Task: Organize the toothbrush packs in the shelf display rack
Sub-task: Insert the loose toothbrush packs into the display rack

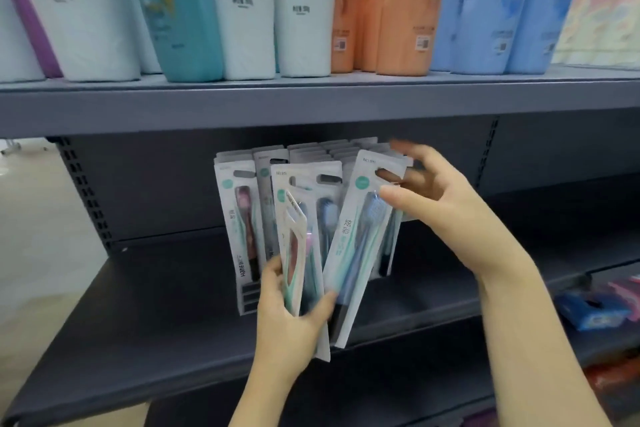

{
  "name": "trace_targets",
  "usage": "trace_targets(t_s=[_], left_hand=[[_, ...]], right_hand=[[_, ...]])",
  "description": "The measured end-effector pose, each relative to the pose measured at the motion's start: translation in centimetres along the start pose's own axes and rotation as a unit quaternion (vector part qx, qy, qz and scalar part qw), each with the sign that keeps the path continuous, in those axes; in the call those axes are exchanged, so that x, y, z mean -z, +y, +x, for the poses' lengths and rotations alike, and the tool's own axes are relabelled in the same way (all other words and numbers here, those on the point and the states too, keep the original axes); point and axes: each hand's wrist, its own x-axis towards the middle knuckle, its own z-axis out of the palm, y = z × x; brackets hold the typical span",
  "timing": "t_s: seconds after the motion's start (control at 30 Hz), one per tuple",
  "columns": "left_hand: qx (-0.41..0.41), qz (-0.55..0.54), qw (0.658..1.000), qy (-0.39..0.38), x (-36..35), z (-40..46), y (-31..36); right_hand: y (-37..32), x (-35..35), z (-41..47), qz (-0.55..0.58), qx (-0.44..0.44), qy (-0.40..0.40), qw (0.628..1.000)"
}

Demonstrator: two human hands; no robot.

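Several toothbrush packs stand in a display rack (247,302) on the dark middle shelf (145,322). My left hand (291,319) grips the lower ends of a few packs fanned out in front of the rack: a pack with a pink brush (294,246), one behind it (311,198), and a tilted pack with a blue brush (360,236). My right hand (436,194) pinches the upper part of the tilted blue-brush pack, thumb on its front and fingers spread behind it. More packs (239,211) stand upright in rows in the rack.
The shelf above (311,104) carries tall white, teal, orange and blue product packs. A perforated upright (86,191) bounds the bay at the left. Blue and pink goods (595,308) lie at the lower right. Bare dark shelf surface stretches on both sides of the rack.
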Motion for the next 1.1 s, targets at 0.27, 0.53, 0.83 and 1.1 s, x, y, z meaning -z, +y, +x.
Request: trace_targets(t_s=[0.27, 0.53, 0.83, 1.1], left_hand=[[-0.018, 0.011, 1.0, 0.019, 4.0, 1.6, -0.7], [0.014, -0.044, 0.991, 0.124, 5.5, 4.1, -2.0], [-0.013, 0.005, 0.983, 0.181, 6.9, 6.2, -2.6], [-0.034, 0.022, 0.981, 0.189, 6.9, 7.1, -2.7]], right_hand=[[-2.9, -2.8, 4.3, -0.16, -0.026, -0.071, 0.984], [-4.0, -3.5, 6.9, -0.271, -0.043, -0.142, 0.951], [-4.3, -5.4, 9.8, -0.346, -0.017, -0.164, 0.924], [-3.0, -8.2, 12.4, -0.393, 0.048, -0.183, 0.9]])
